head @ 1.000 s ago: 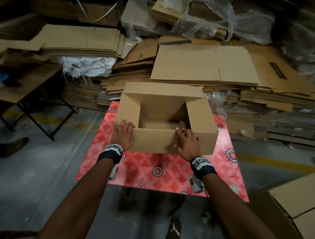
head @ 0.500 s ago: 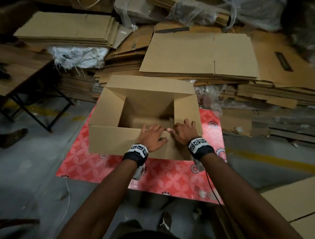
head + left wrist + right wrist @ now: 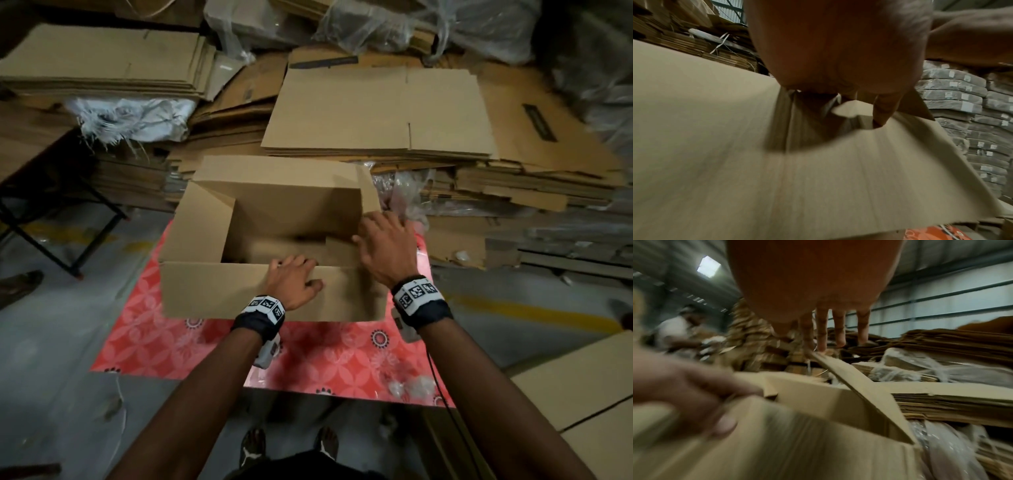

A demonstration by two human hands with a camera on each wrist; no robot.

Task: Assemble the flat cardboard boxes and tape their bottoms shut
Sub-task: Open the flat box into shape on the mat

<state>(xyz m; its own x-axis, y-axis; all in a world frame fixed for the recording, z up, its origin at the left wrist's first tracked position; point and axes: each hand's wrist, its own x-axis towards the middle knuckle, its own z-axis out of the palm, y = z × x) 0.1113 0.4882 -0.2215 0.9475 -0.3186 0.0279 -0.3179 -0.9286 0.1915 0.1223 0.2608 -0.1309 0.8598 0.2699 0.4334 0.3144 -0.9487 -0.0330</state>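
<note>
A brown cardboard box (image 3: 239, 294) stands open-topped on a red patterned mat (image 3: 325, 356), its flaps upright. My left hand (image 3: 294, 277) grips the top edge of the near long flap (image 3: 735, 162), fingers curled over into the box and thumb (image 3: 884, 110) on the outer face. My right hand (image 3: 383, 240) reaches over the box's right end with straight fingers (image 3: 822, 331), whose tips touch the top edge of the right side flap (image 3: 869, 391). That flap leans outward. The box's bottom is hidden.
Stacks of flat cardboard (image 3: 376, 113) lie right behind the box, with more at the far left (image 3: 102, 61). A folding table's legs (image 3: 68, 240) stand at the left. Another box (image 3: 582, 387) sits at the lower right. Another person (image 3: 678, 331) works in the background.
My right hand has left the near flap and moved up to the right side flap. My left hand slid right along the near flap, from its left corner to near the middle.
</note>
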